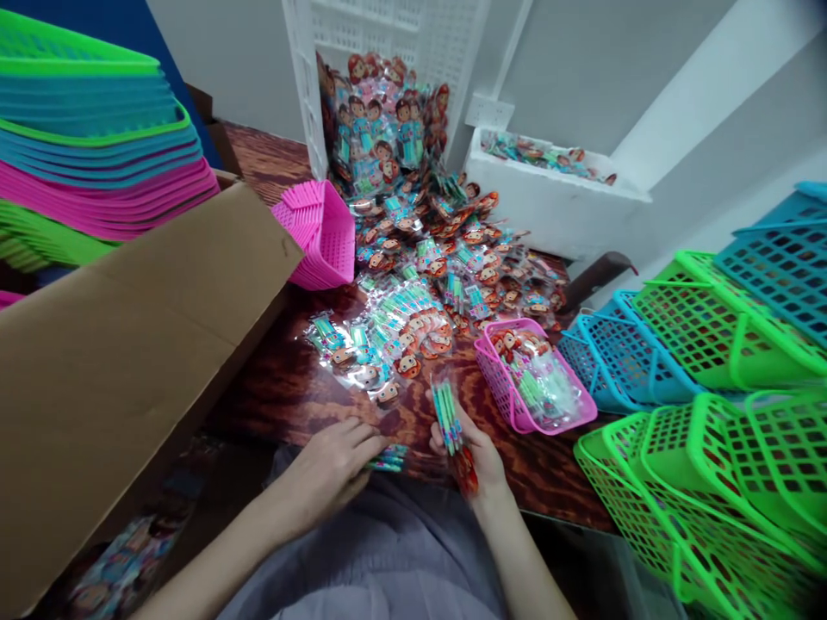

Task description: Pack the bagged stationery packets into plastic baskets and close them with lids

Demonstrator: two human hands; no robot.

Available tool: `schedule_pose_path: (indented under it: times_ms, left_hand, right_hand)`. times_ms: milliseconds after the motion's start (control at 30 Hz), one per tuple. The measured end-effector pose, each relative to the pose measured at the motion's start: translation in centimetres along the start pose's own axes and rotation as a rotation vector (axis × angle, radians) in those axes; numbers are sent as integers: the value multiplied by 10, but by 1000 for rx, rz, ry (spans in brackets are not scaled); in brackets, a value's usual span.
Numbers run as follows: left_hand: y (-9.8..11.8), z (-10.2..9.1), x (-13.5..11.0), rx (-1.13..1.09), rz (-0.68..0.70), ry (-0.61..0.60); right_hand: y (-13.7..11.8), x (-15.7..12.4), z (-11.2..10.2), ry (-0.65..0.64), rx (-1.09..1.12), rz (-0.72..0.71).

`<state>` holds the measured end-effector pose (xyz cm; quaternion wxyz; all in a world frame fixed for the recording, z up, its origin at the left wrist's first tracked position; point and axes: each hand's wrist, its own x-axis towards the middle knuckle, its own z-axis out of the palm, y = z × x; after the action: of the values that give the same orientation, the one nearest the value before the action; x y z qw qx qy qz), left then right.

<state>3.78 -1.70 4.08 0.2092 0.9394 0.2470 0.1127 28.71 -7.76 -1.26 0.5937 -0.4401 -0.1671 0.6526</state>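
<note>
My right hand is closed around a small stack of clear packets, whose green and blue sticks point up and whose red-haired cartoon cards hang down by the palm. At the table's near edge, my left hand curls over another stack of packets, and only their striped ends stick out past the fingers. In front of the hands, more packets lie spread in an overlapping row. A pink basket to the right of my right hand has several such packets lying in it.
A large packet heap spills from a white crate at the back. Nested pink baskets stand left of it. A cardboard box with stacked baskets blocks the left. Green baskets and blue baskets crowd the right. A white foam box stands behind.
</note>
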Motion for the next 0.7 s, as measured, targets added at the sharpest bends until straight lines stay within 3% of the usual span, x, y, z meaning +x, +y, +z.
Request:
schedule_pose_path:
  times_ms: [100, 267, 467, 700]
  left_hand:
    - [-4, 7, 4, 85, 73, 7]
    - [-5, 22, 15, 151, 146, 33]
    - [-8, 36, 17, 141, 129, 61]
    - [-6, 33, 14, 144, 87, 10]
  right_hand:
    - [0, -1, -2, -6, -88, -8]
    - [-4, -1, 1, -17, -21, 16]
    - [-21, 4, 3, -64, -93, 27]
    - [-41, 15, 11, -28, -113, 4]
